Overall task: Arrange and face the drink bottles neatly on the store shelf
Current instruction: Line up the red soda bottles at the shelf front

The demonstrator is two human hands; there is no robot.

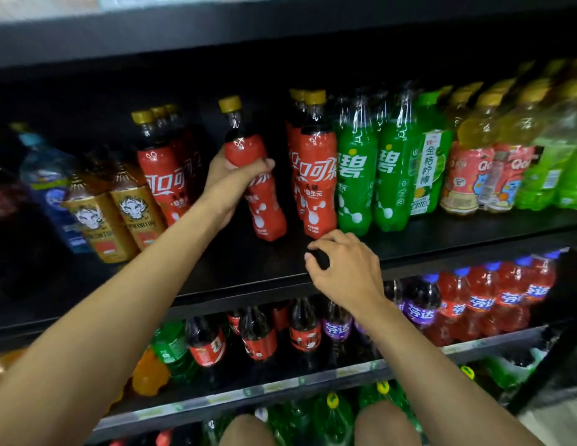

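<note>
My left hand [231, 180] grips a red-labelled cola bottle [266, 210] with a gold cap around its upper body; the bottle tilts left and its base is close to the black shelf board [248, 272]. More red cola bottles stand in a row at its left [160, 178] and its right [317, 178]. My right hand [345, 265] hovers over the shelf's front edge, just below the right cola row, with fingers curled and nothing visible in them. Green soda bottles [356, 175] stand to the right of the cola.
Gold tiger-label bottles [132, 217] and a blue water bottle [49, 185] stand at the left. Green tea [430, 172], orange-labelled and yellow-green drinks [467, 178] fill the right. Lower shelves hold cola, purple and red soda bottles [454, 304]. The shelf above [280, 30] overhangs closely.
</note>
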